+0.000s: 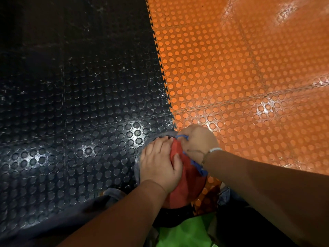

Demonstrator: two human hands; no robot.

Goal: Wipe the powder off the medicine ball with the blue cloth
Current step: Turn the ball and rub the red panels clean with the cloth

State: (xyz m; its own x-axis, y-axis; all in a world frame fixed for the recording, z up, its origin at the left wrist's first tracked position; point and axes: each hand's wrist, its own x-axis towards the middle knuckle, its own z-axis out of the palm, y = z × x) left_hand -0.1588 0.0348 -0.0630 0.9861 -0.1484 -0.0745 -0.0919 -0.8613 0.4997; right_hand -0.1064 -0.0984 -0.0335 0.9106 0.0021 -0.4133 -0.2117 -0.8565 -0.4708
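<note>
i'm looking down on the medicine ball (185,186). it sits on the floor close in front of me, right on the seam where the black studded mat (80,104) meets the orange mat (240,77). my left hand (160,161) lies flat on the ball's near-left side, fingers (161,143) straight and together, thumb out on the red panel, steadying it rather than gripping. my right hand (197,139) is on the far top of the ball, its fingers curled round the blue cloth (196,164). the cloth is bunched under the palm, with one edge showing at the knuckles and a strip trailing back under the wrist.

i judge the wiping is under way, not finished. the red panel i can see looks clean, with no pale dusting. the grey panel under my left hand has a dull, whitish cast, but i can't tell whether that is powder or shine. both hands hide much of the top, and the underside is out of sight, so the ball probably needs turning for the rest.
</note>
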